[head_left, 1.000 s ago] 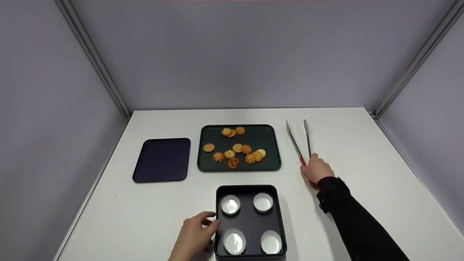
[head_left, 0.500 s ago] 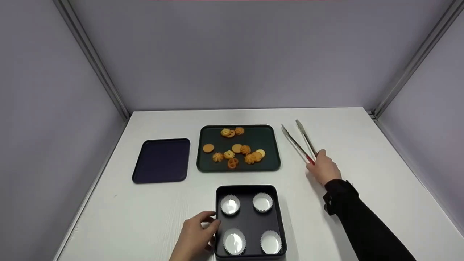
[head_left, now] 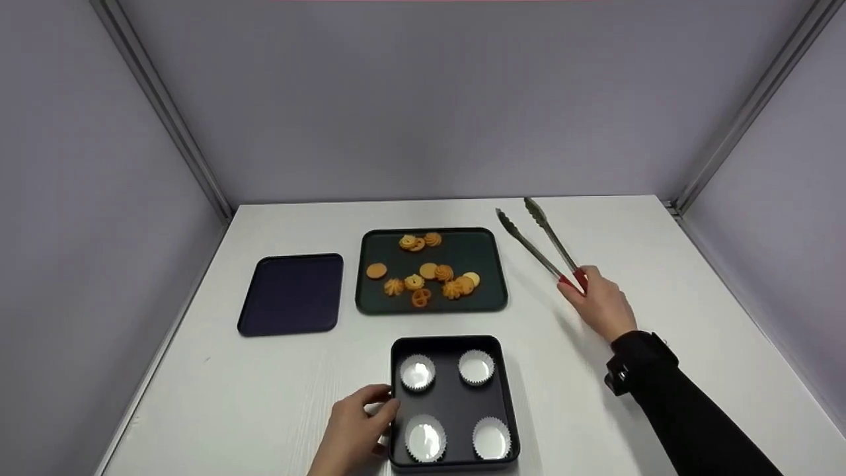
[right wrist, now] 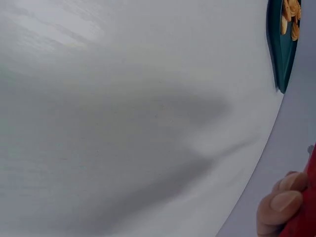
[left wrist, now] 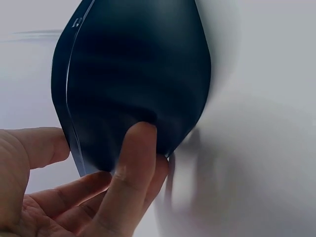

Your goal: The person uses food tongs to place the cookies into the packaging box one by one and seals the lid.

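Observation:
My right hand [head_left: 603,305] grips the red handles of a pair of metal tongs [head_left: 545,231]. The tongs are raised off the table, their two arms spread and tips pointing to the far left. In the right wrist view, curled fingers [right wrist: 281,202] lie against the red handle [right wrist: 302,210]. My left hand [head_left: 355,423] holds the left side of a deep black baking tin [head_left: 456,396]. In the left wrist view, thumb and fingertips touch the tin's dark wall [left wrist: 133,74]. Several white fluted cupcake liners [head_left: 476,367] stand inside the tin.
A dark green tray [head_left: 433,305] with several cookies [head_left: 444,273] and a pretzel [head_left: 421,297] lies behind the tin. To its left is a smaller dark purple tray [head_left: 292,294]. Grey panels [head_left: 423,99] enclose the white table [head_left: 198,396] at the back and both sides.
My right hand has lifted the tongs from the table, moving slightly right, and their tips have swung left. The left hand stays at the tin.

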Motion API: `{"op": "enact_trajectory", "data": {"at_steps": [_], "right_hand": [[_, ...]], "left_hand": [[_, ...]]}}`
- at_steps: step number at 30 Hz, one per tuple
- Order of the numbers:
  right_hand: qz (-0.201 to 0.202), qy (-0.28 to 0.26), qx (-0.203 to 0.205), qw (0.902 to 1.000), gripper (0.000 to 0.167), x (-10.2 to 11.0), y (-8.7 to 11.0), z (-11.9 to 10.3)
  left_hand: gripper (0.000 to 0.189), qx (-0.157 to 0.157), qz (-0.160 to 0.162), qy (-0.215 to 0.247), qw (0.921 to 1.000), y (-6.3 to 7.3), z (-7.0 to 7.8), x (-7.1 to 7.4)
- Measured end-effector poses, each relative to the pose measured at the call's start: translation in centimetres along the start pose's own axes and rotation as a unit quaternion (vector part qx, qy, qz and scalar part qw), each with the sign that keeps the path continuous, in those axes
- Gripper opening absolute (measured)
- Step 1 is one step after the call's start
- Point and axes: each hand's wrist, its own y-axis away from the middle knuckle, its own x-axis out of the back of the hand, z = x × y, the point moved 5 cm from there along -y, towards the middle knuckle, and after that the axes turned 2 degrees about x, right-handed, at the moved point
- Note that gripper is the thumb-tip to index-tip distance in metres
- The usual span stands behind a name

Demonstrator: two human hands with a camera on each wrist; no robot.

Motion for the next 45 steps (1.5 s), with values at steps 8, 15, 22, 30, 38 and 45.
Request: {"op": "enact_trajectory", "data": {"at_steps": [8, 15, 22, 30, 38, 45], "right_hand": [[-0.043, 0.002, 0.068, 0.9967, 0.047, 0.3, 0.8, -2.0], [-0.093, -0.008, 0.099, 0.9907, 0.039, 0.6, 1.4, -3.2], [-0.131, -0.016, 0.125, 0.9834, 0.03, -0.7, 1.5, -4.5], [-0.155, -0.003, 0.134, 0.9788, 0.024, -2.0, 1.2, -5.9], [-0.167, 0.017, 0.134, 0.9766, 0.02, -2.5, 0.4, -7.1], [-0.168, 0.039, 0.13, 0.9764, 0.028, -2.6, 0.1, -7.4]], "left_hand": [[0.038, -0.011, -0.004, -0.003, 0.9999, 0.0, 0.0, 0.0], [0.04, -0.015, 0.002, -0.018, 0.9997, 0.0, 0.1, 0.0], [0.041, -0.016, 0.009, -0.028, 0.9994, 0.1, 0.0, 0.0], [0.041, -0.023, 0.021, -0.043, 0.9986, 0.1, 0.1, -0.1], [0.042, -0.034, 0.02, -0.06, 0.9974, 0.0, 0.1, 0.0], [0.043, -0.032, 0.012, -0.039, 0.9987, 0.1, 0.0, 0.0]]}}
